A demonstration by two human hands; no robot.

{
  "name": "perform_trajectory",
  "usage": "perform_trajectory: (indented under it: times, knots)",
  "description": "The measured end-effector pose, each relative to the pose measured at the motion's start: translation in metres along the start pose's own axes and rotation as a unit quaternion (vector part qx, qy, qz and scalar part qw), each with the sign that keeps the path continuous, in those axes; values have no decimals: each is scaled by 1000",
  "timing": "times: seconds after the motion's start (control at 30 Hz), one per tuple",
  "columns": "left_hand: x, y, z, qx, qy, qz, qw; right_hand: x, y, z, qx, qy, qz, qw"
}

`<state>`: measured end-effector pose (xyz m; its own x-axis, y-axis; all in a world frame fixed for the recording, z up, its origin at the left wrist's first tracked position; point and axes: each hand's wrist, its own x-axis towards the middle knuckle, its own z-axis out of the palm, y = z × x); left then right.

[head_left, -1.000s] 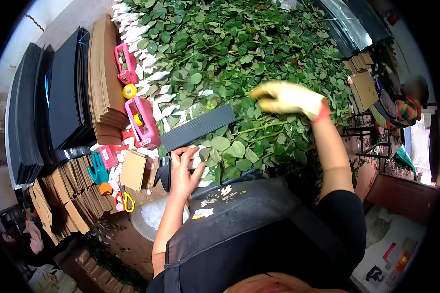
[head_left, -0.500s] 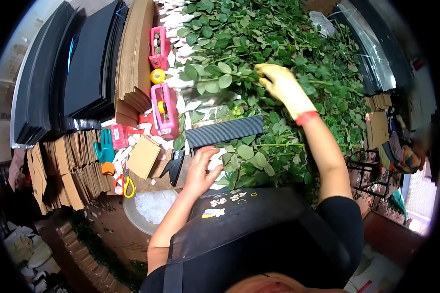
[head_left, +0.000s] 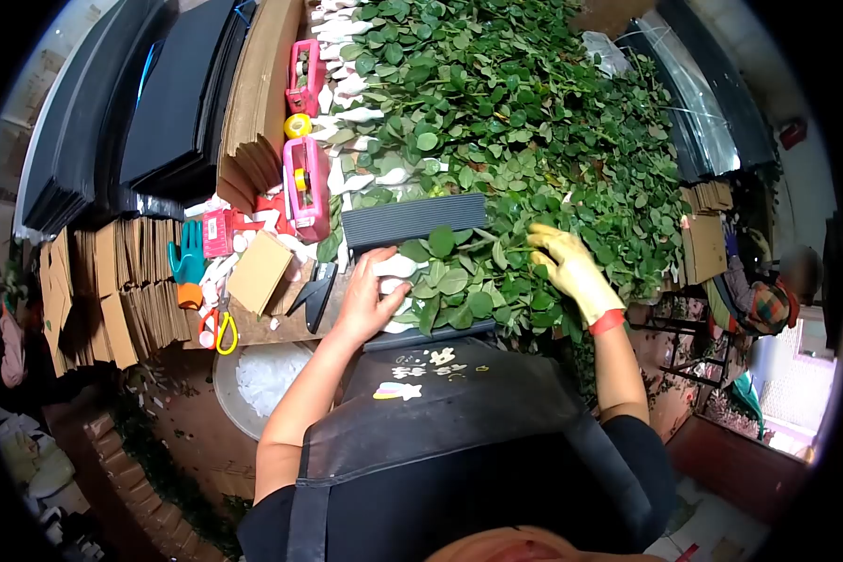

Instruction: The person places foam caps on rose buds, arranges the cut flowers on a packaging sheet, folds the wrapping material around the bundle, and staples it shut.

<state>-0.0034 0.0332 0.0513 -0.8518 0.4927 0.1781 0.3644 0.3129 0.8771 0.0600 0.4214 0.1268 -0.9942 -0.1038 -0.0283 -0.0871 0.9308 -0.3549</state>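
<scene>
Lowering gloved hand [head_left: 576, 276], leafy stem [head_left: 441, 242] seemingly held

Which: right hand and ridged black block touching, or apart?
Apart: the head view shows leaves between the right hand and the ridged black block.

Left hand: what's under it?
White-covered stem ends show in the curve of the left hand, with green leaves to their right. Whatever lies directly beneath the palm is covered; can't tell.
</scene>
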Motion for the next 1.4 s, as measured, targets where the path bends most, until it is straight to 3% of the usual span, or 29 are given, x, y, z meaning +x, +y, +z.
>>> perform_trajectory:
  times: [0.07, 0.1, 0.17, 0.23, 0.3, 0.37, 0.43, 0.47, 0.57, 0.7, 0.73, 0.87, 1.03, 1.1, 1.13, 1.2, 1.27, 1.33, 1.37, 1.4]
  knots:
    - [-1, 1, -1, 19, -1, 1, 1000, 0, -29, -35, -145, -28, 56, 987]
    - [-3, -7, 2, 12, 7, 20, 1000, -1, -32, -46, -215, -11, 39, 976]
    - [-2, -6, 2, 19, 6, 23, 1000, 14, -86, -74, -201, 119, -34, 972]
    - [-1, -5, 4, 47, 18, 23, 998, 30, -135, -75, 101, 29, 10, 994]
    - [-1, -6, 4, 72, 19, 53, 996, 43, -176, -68, 112, -145, 43, 982]
    - [-2, -6, 4, 62, 22, 48, 997, 62, -173, -26, -53, -143, -50, 987]
    - [-1, 7, -1, 62, 0, -17, 998, 88, -163, 19, -126, -171, -31, 977]
    - [3, 8, -2, 81, 12, -6, 997, 89, -161, 26, -123, -136, -47, 982]
    - [9, 18, -8, -25, 12, -131, 991, 82, -158, 35, -124, -79, -56, 988]
    - [19, 22, -6, 49, 100, -183, 977, 76, -153, 42, -106, -2, -118, 987]
    - [18, 24, -4, 45, 143, -159, 976, 76, -153, 41, -93, -28, -103, 990]
    - [13, 12, -1, -56, 165, -166, 971, 82, -158, 39, -87, -110, -36, 989]
    - [-3, 6, -7, -78, 199, -126, 969, 84, -146, 53, -99, -88, -60, 989]
    - [-10, 12, -10, -157, 312, -80, 933, 82, -143, 57, -95, -64, -82, 990]
    - [-13, 10, -23, -168, 376, -110, 904, 81, -142, 57, -98, -62, -82, 990]
    - [-20, 8, -61, -171, 394, -168, 887, 81, -149, 45, -67, -92, -60, 992]
    - [-26, -23, -41, -127, 234, -265, 927, 86, -155, 33, -55, -142, -39, 988]
    - [-23, -9, -29, -112, 117, -290, 943, 87, -157, 28, -58, -172, -43, 982]
    - [-19, -24, -8, -119, 145, -236, 953, 87, -159, 28, -78, -174, -51, 980]
    - [-11, -23, -4, -120, 122, -275, 946, 85, -160, 32, -94, -156, -60, 982]
